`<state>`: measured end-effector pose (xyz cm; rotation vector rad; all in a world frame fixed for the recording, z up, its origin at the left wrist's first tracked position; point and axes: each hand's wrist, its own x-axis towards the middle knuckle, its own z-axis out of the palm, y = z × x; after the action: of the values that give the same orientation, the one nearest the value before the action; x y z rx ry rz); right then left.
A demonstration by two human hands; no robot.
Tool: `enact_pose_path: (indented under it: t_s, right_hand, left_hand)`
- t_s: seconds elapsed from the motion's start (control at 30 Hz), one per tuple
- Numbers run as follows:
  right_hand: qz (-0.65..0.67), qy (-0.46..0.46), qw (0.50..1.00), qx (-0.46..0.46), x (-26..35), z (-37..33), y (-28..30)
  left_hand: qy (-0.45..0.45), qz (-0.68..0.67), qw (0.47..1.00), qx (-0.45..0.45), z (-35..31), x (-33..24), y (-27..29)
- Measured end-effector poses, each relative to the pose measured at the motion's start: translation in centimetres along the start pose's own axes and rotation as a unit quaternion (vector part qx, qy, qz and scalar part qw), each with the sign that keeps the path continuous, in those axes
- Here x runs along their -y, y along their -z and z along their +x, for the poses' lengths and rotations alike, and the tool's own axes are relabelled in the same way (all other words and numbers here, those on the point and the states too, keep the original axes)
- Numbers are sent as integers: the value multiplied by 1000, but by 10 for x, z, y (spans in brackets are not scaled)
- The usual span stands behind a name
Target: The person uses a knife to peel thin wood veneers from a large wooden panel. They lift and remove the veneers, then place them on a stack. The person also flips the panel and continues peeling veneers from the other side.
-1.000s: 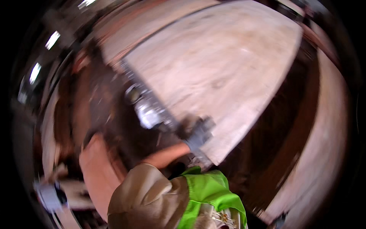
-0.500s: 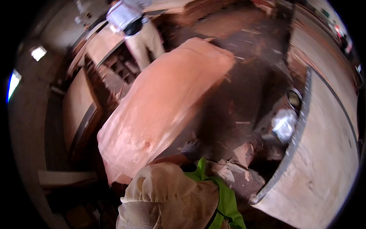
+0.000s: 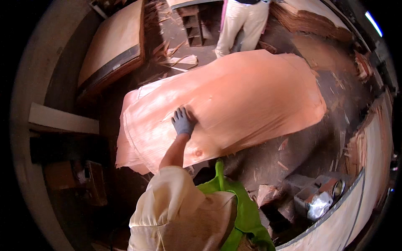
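My left hand [image 3: 183,122], in a grey glove, rests palm down with fingers stretched on a large pinkish wood veneer sheet [image 3: 247,92]. The hand lies toward the sheet's left part, a little beyond a dark knot. Wide and thin, the veneer slants from near left to far right, with rippled edges and a ragged left end where more than one layer shows. What holds it up is hidden beneath it. My right hand is out of view.
Behind the veneer stands another person in light trousers [image 3: 243,25]. A stack of sheets [image 3: 111,46] rises at the far left. To the near right lie a grey box [image 3: 302,201], a shiny plastic bag [image 3: 320,205] and a pale board [image 3: 335,228]. Wood scraps [image 3: 180,60] litter the floor.
My left hand has moved from beside the veneer's near edge onto its top. The view has turned left, so the veneer and the other person appear farther right.
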<state>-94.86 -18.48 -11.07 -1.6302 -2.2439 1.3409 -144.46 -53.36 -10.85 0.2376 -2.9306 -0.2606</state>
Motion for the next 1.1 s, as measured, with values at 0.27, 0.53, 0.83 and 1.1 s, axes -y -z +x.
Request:
enact_pose_path:
  t_s: [0.27, 0.53, 0.83, 1.1]
  right_hand:
    - [-107, 21, 992, -57, 60, 54, 67]
    - [-121, 92, 987, -55, 123, 116, 84]
    - [-33, 248, 958, 140, 180, 199, -22]
    - [-43, 153, 944, 288, 195, 232, -60]
  left_hand:
    - [17, 24, 991, 131, 114, 36, -1]
    - [-54, 89, 987, 124, 116, 43, -4]
    - [-70, -13, 996, 47, 59, 58, 29]
    - [197, -28, 978, 69, 50, 170, 48]
